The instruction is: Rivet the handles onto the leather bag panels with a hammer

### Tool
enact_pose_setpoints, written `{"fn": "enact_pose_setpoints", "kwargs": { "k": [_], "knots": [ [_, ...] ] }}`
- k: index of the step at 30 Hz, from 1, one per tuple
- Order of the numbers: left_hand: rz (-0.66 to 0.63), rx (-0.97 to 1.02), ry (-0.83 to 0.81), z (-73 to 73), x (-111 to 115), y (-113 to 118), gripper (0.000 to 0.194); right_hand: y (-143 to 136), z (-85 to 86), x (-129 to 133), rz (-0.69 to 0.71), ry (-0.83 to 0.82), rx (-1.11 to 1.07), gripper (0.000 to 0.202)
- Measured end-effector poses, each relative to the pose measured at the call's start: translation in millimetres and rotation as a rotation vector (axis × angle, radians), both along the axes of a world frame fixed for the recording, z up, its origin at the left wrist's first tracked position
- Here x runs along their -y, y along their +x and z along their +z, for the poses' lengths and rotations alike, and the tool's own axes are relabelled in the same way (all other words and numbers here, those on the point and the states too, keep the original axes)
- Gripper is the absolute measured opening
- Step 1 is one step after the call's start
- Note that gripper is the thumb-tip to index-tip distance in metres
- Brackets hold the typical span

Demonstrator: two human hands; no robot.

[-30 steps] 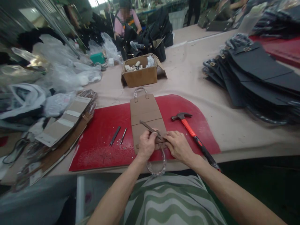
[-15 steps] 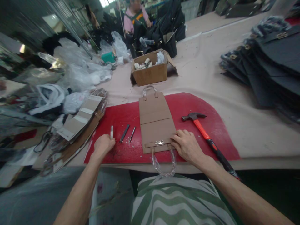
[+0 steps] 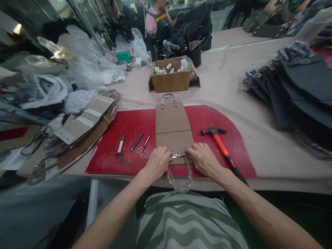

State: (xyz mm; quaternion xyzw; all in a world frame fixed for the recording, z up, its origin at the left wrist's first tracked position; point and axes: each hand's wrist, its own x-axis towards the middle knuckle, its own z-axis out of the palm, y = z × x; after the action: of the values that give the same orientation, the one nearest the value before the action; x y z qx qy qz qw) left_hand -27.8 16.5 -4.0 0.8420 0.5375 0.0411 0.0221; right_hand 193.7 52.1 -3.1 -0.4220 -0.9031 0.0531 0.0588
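A tan bag panel point(image 3: 173, 121) lies flat on the red mat point(image 3: 215, 152), one plastic-wrapped handle point(image 3: 168, 98) at its far end and another point(image 3: 178, 183) hanging toward my lap. Near its close edge sits a metal clasp point(image 3: 175, 155) on a strap. My left hand point(image 3: 158, 160) grips the bag's edge just left of the clasp, fingers closed. Closed on the right side of that same edge is my right hand point(image 3: 203, 157). The fingertips of both hands partly hide the strap ends. Left of the bag lie a two-pronged punch point(image 3: 120, 147) and two slim metal tools point(image 3: 136, 142).
A claw hammer point(image 3: 220, 141) with an orange and black handle lies right of the bag. Beyond the mat stands a cardboard box point(image 3: 171, 81) of small items. Stacked dark bag panels point(image 3: 298, 83) are at right; tan pieces point(image 3: 84, 121) pile at left. A person point(image 3: 158, 19) works behind.
My left hand has let go of the two-pronged punch, leaving it on the mat, and moved right to the bag's edge beside the clasp. My right hand stays at the bag.
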Motion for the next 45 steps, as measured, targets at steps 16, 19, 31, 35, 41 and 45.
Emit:
{"fn": "enact_pose_setpoints", "kwargs": {
  "k": [16,19,31,35,41,45],
  "knots": [
    [-0.453,0.415,0.098,-25.5,2,-59,0.035,19,-13.0,-20,0.331,-0.149,-0.432,0.032],
    [-0.445,0.432,0.169,-32.6,5,-58,0.032,19,-14.7,-16,0.352,-0.121,-0.423,0.033],
    [0.292,0.563,0.224,-18.3,4,-66,0.025,-4,-29.5,13,-0.030,-0.026,-0.634,0.018],
    [0.651,0.346,0.123,2.0,-18,-100,0.023,-9,-32.0,14,-0.023,0.036,-0.586,0.016],
    [0.792,0.210,-0.100,15.5,-40,-133,0.024,-6,-41.1,7,-0.012,0.057,-0.588,0.015],
    [0.751,0.141,-0.101,16.6,-47,-121,0.023,-6,-41.9,6,-0.006,0.074,-0.603,0.014]
  ]
}}
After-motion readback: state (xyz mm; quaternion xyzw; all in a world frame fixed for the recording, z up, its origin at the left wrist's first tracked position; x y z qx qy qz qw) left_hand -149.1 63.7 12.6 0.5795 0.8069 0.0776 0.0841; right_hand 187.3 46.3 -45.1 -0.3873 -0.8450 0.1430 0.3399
